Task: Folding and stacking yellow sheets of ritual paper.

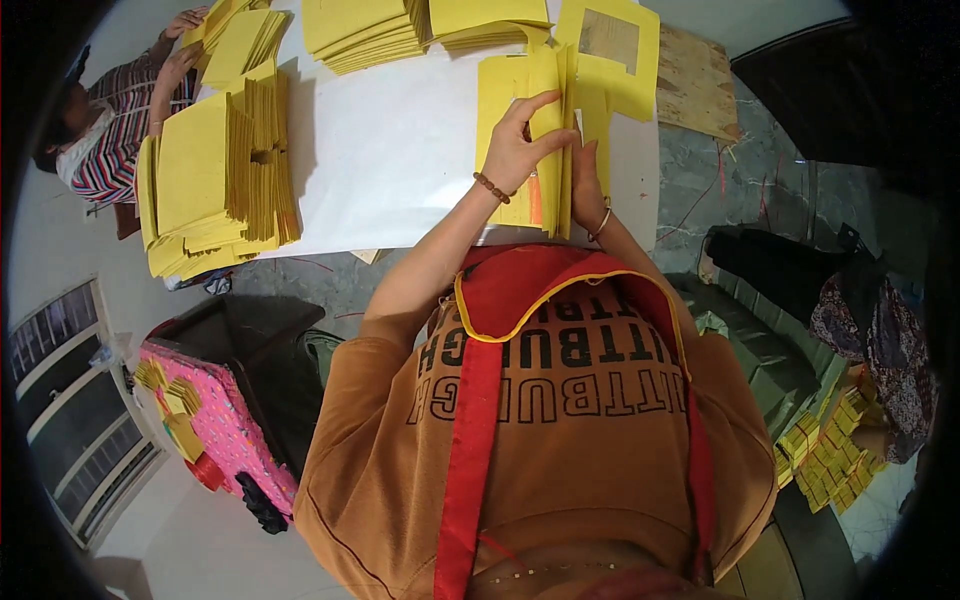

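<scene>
A person wears a brown top and a red apron with a yellow edge. Both bare hands reach over a white table. Between them is a bunch of yellow papers, standing up on its edge near the right end of the table.

The left hand is on the left side of the bunch. Its thumb and pointing finger are spread apart, and their tips are at the yellow papers. I cannot tell if it grips them. A brown bead bracelet is on that wrist. The right hand is up against the other side. Some of its fingers are hidden, so I cannot tell if it pinches anything. It has a thin bangle.

More yellow paper lies flat beside the bunch. A bit farther on is a yellow sheet with a window in it. To the left is a big, uneven stack of yellow pieces. Two more yellow piles sit at the far side. Past the left stack, another person in a stripy top has both hands at yellow papers too.
</scene>
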The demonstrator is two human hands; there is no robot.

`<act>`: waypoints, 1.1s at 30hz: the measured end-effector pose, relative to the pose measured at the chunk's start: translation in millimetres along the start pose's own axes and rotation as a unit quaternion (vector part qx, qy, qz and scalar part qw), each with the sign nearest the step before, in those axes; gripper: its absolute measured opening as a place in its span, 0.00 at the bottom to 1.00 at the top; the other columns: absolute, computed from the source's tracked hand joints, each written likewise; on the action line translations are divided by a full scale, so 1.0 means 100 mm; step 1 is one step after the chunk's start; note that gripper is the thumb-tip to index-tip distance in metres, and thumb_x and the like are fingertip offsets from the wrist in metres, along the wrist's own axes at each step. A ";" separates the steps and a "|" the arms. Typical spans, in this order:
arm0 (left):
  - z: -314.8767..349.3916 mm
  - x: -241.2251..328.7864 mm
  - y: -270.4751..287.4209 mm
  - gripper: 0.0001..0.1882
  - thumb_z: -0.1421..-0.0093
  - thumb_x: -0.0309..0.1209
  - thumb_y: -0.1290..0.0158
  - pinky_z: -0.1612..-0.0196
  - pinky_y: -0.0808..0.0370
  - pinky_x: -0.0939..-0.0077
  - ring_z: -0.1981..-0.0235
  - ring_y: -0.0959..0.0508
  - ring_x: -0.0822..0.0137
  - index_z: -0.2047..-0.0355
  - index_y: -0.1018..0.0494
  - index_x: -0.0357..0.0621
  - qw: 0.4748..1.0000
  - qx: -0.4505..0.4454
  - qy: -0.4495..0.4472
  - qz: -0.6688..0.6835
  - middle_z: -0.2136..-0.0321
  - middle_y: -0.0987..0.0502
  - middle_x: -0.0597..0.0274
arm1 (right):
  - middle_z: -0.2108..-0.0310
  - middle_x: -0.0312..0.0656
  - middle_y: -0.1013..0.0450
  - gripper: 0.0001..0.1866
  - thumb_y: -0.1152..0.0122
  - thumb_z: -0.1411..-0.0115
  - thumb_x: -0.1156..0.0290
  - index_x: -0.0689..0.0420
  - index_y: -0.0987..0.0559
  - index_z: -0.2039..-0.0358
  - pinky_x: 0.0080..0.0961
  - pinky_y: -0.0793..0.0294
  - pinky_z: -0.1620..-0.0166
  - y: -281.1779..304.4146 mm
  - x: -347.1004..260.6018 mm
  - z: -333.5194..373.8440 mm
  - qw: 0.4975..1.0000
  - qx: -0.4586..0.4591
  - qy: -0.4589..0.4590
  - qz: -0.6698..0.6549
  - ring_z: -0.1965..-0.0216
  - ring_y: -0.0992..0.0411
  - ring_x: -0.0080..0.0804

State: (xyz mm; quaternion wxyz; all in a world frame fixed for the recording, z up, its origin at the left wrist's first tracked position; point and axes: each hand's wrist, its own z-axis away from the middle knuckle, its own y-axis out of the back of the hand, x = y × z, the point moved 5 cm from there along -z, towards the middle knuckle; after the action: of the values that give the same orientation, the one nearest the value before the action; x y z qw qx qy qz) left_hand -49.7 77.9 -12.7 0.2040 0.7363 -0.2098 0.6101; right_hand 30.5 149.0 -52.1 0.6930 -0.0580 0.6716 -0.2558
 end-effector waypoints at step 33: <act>-0.02 -0.01 0.00 0.23 0.54 0.37 0.40 0.73 0.37 0.84 0.76 0.35 0.76 0.57 0.29 0.43 0.999 0.014 0.037 0.023 0.69 0.29 0.63 | 0.46 0.36 0.45 0.34 0.76 0.40 0.42 0.49 0.55 0.39 0.21 0.38 0.50 -0.09 -0.04 0.05 0.998 -0.008 -0.048 -0.030 0.50 0.41 0.24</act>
State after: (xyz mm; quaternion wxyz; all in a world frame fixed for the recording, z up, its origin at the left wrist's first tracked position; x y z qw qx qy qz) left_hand -51.4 78.8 -13.4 0.1873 0.7110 -0.2111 0.6441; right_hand 33.0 141.6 -43.8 0.7156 -0.0960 0.6379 -0.2678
